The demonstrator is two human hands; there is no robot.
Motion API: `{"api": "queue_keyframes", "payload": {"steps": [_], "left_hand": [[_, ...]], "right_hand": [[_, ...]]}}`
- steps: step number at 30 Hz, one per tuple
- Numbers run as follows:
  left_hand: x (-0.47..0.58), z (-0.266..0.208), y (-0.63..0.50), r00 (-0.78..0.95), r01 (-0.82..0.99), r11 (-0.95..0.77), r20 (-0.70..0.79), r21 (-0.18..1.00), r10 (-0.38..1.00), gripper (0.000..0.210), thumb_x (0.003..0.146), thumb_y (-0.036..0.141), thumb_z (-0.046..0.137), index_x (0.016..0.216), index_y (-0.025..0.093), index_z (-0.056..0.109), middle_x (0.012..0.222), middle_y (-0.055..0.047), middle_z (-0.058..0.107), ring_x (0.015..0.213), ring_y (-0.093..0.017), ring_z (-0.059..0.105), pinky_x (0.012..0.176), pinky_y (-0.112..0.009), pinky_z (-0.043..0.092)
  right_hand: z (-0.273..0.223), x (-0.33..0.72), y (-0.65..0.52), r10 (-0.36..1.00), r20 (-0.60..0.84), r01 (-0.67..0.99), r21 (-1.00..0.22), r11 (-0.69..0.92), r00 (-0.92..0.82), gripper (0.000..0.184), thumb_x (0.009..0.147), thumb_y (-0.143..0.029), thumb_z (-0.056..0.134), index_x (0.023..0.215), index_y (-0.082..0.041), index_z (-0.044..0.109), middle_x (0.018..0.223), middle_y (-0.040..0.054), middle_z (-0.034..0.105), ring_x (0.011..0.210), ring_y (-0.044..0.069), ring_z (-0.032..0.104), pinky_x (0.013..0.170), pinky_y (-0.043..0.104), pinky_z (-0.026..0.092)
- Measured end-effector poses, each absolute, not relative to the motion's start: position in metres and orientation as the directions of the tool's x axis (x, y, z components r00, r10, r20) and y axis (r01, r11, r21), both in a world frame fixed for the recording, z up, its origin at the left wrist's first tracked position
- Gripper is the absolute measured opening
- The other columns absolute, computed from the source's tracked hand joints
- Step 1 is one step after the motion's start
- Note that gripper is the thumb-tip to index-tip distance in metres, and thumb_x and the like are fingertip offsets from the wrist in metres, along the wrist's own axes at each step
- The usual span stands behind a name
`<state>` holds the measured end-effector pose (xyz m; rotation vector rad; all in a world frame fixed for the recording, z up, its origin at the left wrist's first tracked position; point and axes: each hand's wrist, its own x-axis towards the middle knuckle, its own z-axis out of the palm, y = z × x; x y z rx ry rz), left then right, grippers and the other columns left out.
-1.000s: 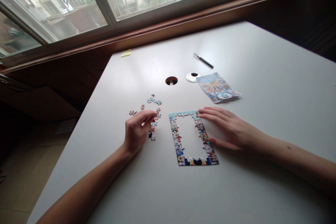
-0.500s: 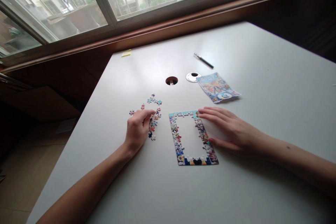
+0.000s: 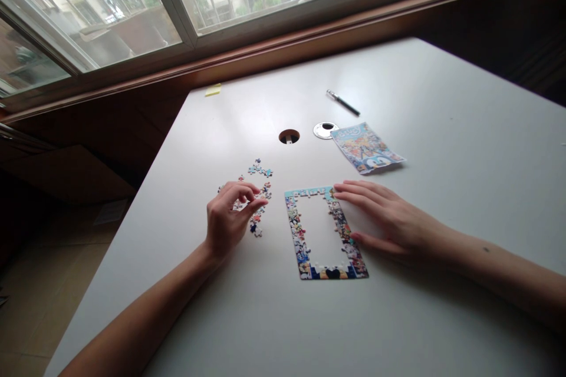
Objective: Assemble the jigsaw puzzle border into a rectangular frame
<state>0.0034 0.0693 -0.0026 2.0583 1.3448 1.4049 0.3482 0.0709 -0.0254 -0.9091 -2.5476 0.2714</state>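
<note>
A jigsaw border (image 3: pixel 304 265) of colourful joined pieces lies flat, with bare white tabletop inside it. My right hand (image 3: pixel 389 215) rests to its right, fingers stretched out and apart, the fingertips at the border's upper right edge. Over a loose group of puzzle pieces (image 3: pixel 257 228) to the left hovers my left hand (image 3: pixel 232 212). A gap shows between its thumb and curled forefinger, and I see nothing held there. This hand hides part of the group. Several light blue pieces (image 3: pixel 260 170) lie just beyond it.
Behind the border lies a creased picture sheet (image 3: pixel 367 148), touching a round silver cover (image 3: pixel 324 130). A dark pen (image 3: pixel 343 102) is farther back. A round hole (image 3: pixel 289 136) opens in the white table (image 3: pixel 424 123). A yellow sticky note (image 3: pixel 213 89) sits at the far left edge.
My left thumb and forefinger have parted, and the hand has shifted slightly left above the loose pieces. My right hand and the border have stayed in place.
</note>
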Motion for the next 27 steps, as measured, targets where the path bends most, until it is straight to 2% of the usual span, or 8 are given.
{"api": "queue_keyframes", "payload": {"steps": [3, 8, 14, 17, 22, 27], "left_hand": [[-0.003, 0.004, 0.075, 0.042, 0.501, -0.478, 0.532, 0.721, 0.846, 0.02, 0.084, 0.025, 0.081, 0.077, 0.017, 0.064, 0.082, -0.003, 0.073, 0.078, -0.014, 0.07, 0.072, -0.026, 0.06], [-0.014, 0.006, 0.088, 0.076, 0.398, -0.393, 0.397, 0.829, 0.915, 0.012, 0.085, 0.025, 0.078, 0.087, 0.015, 0.073, 0.101, -0.009, 0.074, 0.093, -0.019, 0.073, 0.085, -0.032, 0.064], [-0.017, 0.001, 0.093, 0.115, 0.475, -0.402, 0.397, 0.783, 0.91, 0.012, 0.086, 0.024, 0.073, 0.093, 0.015, 0.076, 0.107, -0.009, 0.07, 0.092, -0.018, 0.072, 0.085, -0.034, 0.066], [-0.018, -0.001, 0.092, 0.103, 0.56, -0.399, 0.416, 0.726, 0.903, 0.013, 0.088, 0.024, 0.07, 0.099, 0.017, 0.074, 0.1, -0.006, 0.074, 0.087, -0.016, 0.072, 0.083, -0.032, 0.064], [-0.023, -0.006, 0.096, 0.172, 0.744, -0.447, 0.503, 0.497, 0.847, 0.007, 0.091, 0.021, 0.068, 0.092, 0.021, 0.075, 0.103, -0.004, 0.077, 0.099, -0.02, 0.069, 0.091, -0.036, 0.057], [-0.024, -0.009, 0.098, 0.277, 0.806, -0.467, 0.465, 0.364, 0.841, 0.013, 0.094, 0.023, 0.066, 0.096, 0.022, 0.079, 0.104, -0.005, 0.077, 0.102, -0.023, 0.065, 0.095, -0.041, 0.051]], "right_hand": [[-0.025, 0.349, 0.071, 0.64, 0.318, 0.56, -0.311, 0.768, -0.7, 0.071, 0.09, -0.036, 0.064, 0.154, -0.027, 0.034, 0.153, 0.0137, 0.05, 0.144, 0.034, 0.044, 0.114, 0.059, 0.044], [-0.026, 0.349, 0.071, 0.638, 0.315, 0.561, -0.306, 0.769, -0.703, 0.07, 0.091, -0.036, 0.063, 0.153, -0.026, 0.035, 0.154, 0.014, 0.05, 0.144, 0.033, 0.043, 0.114, 0.059, 0.043], [-0.025, 0.349, 0.071, 0.649, 0.313, 0.56, -0.332, 0.759, -0.693, 0.071, 0.089, -0.036, 0.065, 0.153, -0.027, 0.037, 0.154, 0.0126, 0.05, 0.144, 0.034, 0.044, 0.115, 0.059, 0.043], [-0.025, 0.349, 0.071, 0.654, 0.315, 0.559, -0.346, 0.754, -0.687, 0.071, 0.088, -0.036, 0.066, 0.153, -0.028, 0.038, 0.154, 0.0117, 0.05, 0.143, 0.034, 0.045, 0.115, 0.059, 0.043], [-0.026, 0.349, 0.071, 0.653, 0.318, 0.557, -0.346, 0.755, -0.687, 0.072, 0.088, -0.036, 0.066, 0.154, -0.028, 0.038, 0.154, 0.0118, 0.05, 0.143, 0.034, 0.045, 0.115, 0.059, 0.042], [-0.026, 0.349, 0.071, 0.65, 0.319, 0.56, -0.334, 0.758, -0.689, 0.07, 0.089, -0.036, 0.065, 0.153, -0.027, 0.038, 0.154, 0.0125, 0.05, 0.144, 0.034, 0.044, 0.115, 0.059, 0.042]]}}
